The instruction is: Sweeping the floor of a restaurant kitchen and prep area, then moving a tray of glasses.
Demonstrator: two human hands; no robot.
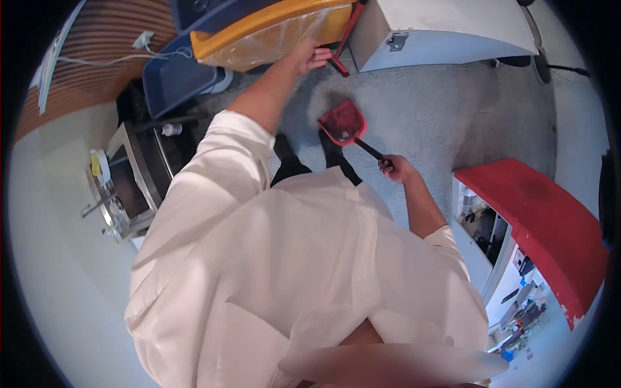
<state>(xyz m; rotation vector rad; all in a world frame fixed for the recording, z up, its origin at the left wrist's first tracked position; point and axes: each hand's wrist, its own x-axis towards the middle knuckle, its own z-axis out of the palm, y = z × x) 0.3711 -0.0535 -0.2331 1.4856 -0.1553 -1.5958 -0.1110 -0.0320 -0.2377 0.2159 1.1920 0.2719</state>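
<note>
My right hand (398,169) grips the black handle of a red dustpan (342,122), whose pan hangs over the floor close to my dark shoes. Some small debris lies in the pan. My left hand (310,56) reaches out with its fingers apart, in front of a yellow bin (271,36) with a clear plastic liner. Just beyond its fingertips stands a red squeegee or brush (341,66) with a long red handle, leaning between the yellow bin and a white chest. Whether the fingers touch it I cannot tell.
Blue plastic tubs (179,77) stand at the upper left, beside a metal-framed appliance (140,169). The white chest (446,46) with a metal latch is at the upper right. A red-topped counter (538,218) with open shelves stands to the right. A white cable (116,59) hangs at the upper left.
</note>
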